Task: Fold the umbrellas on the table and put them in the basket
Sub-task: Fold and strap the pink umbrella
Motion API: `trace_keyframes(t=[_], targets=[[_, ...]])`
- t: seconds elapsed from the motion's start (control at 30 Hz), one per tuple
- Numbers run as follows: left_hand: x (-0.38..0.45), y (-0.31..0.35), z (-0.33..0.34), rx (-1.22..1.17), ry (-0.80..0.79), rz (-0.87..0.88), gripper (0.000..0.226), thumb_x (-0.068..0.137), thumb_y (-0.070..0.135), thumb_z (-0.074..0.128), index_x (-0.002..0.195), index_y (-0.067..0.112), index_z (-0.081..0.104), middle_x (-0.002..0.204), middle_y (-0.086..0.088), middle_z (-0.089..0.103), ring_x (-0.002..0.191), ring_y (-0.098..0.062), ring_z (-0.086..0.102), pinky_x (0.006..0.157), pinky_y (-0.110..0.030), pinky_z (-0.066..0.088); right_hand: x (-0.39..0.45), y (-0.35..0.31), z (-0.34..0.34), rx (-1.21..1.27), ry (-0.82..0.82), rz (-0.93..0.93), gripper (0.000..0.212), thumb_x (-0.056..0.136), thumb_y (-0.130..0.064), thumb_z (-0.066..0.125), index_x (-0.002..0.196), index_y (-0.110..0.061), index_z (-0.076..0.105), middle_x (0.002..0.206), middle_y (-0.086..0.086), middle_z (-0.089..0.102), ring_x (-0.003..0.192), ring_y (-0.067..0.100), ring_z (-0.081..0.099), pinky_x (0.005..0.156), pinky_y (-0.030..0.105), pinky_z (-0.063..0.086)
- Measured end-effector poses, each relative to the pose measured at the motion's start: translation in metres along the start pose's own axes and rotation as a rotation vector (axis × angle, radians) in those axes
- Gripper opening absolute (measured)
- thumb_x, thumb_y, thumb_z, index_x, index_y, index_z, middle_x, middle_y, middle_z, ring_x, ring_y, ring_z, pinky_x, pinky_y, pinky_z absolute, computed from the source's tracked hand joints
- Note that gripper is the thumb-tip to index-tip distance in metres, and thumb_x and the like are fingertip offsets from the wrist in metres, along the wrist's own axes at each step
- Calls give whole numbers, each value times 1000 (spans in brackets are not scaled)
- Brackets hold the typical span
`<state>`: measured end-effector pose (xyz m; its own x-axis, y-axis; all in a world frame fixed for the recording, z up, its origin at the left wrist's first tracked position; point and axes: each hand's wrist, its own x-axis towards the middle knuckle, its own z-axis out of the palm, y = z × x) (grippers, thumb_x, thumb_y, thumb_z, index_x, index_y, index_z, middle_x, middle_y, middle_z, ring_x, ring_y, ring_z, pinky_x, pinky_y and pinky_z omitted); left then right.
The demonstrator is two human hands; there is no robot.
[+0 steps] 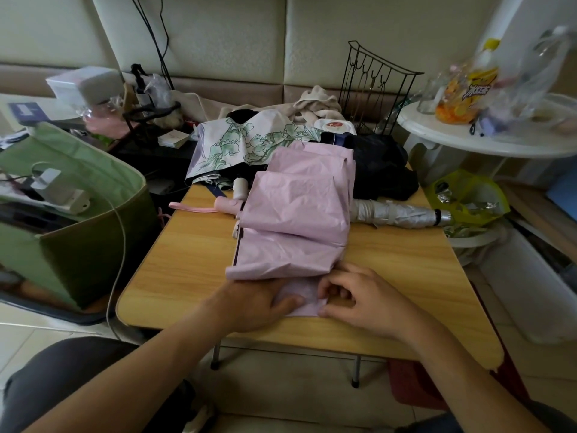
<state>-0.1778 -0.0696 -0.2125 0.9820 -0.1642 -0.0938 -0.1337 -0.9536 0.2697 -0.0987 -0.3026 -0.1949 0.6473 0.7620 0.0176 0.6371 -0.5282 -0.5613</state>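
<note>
Head view shows a pink crinkly fabric umbrella [296, 214] lying in the middle of the light wooden surface [175, 276]. At 6 o'clock of it, the left hand [259, 303] presses its near edge flat, thumb on the cloth. The right hand [359, 300] pinches that same edge with curled fingers. A green fabric basket [78, 245] stands at 9 o'clock. A silver folded umbrella [402, 214] lies at 3 o'clock.

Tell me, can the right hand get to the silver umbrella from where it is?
Probably yes. The silver umbrella lies on the right hand's own side, with bare table between them, though that hand is pinching the pink umbrella.
</note>
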Motion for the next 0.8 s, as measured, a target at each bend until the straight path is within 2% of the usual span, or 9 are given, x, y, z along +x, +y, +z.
trace_keyframes(t=[0.1, 0.2, 0.3, 0.37, 0.5, 0.57, 0.63, 0.73, 0.8], targets=[[-4, 2, -3, 5, 86, 43, 61, 100, 64, 39, 154, 36, 37, 144, 1, 57, 134, -16, 47, 105, -19, 30, -1, -3, -4, -10, 33, -20, 18, 82, -36, 84, 91, -28, 71, 93, -19, 56, 86, 1, 56, 70, 12, 42], [-6, -1, -1, 16, 115, 69, 61, 100, 66, 38, 154, 38, 37, 139, 0, 60, 128, -17, 53, 103, -21, 37, 0, -6, -6, -10, 241, -55, 33, 81, -38, 84, 88, -27, 54, 88, -17, 54, 81, 5, 54, 67, 17, 41], [-8, 1, -1, 27, 139, 54, 59, 99, 68, 37, 151, 39, 42, 130, 1, 64, 122, -16, 57, 92, -15, 33, 3, -8, -7, -54, 453, -115, 54, 74, -35, 90, 109, -23, 50, 109, -11, 50, 99, 4, 48, 86, 16, 41], [-9, -1, -2, -2, 162, 56, 60, 97, 70, 40, 146, 38, 47, 121, 1, 67, 112, -17, 60, 85, -16, 32, 4, -8, -6, -117, 421, -183, 60, 76, -33, 88, 125, -22, 55, 127, -6, 50, 118, 8, 47, 103, 18, 37], [-5, -19, -17, -99, 62, 25, 29, 99, 46, 56, 114, 24, 66, 104, -1, 69, 90, -14, 58, 79, -24, 41, 7, -10, -3, -99, 399, -284, 18, 85, -18, 80, 99, -19, 69, 104, -10, 58, 99, 9, 57, 86, 20, 43], [0, -23, -29, -301, 153, -17, 12, 93, 14, 53, 94, 15, 66, 104, -1, 69, 92, -16, 58, 78, -23, 48, 6, -8, -5, -55, 402, -275, 16, 85, -11, 80, 93, -19, 68, 95, -11, 58, 91, 8, 57, 79, 19, 43], [2, -26, -41, -728, 284, -234, 26, 94, -4, 45, 96, 9, 67, 101, 0, 72, 94, -20, 64, 75, -15, 51, 5, -7, -8, 0, 381, -274, 18, 84, -8, 79, 91, -19, 66, 92, -11, 57, 87, 9, 58, 74, 25, 48], [3, -28, -54, -1474, 227, -544, 36, 103, 18, 36, 105, 0, 68, 100, -21, 75, 84, -33, 73, 70, -37, 59, 3, -7, -8, 25, 288, -305, 18, 84, -11, 80, 89, -20, 65, 91, -11, 57, 86, 10, 59, 72, 33, 52], [4, -31, -60, -1572, 75, -628, 54, 105, 43, 37, 102, 2, 73, 99, -20, 75, 81, -31, 74, 69, -40, 57, 2, -9, -6, 34, 215, -296, 19, 85, -24, 83, 90, -24, 65, 93, -14, 57, 89, 11, 60, 75, 31, 52]])
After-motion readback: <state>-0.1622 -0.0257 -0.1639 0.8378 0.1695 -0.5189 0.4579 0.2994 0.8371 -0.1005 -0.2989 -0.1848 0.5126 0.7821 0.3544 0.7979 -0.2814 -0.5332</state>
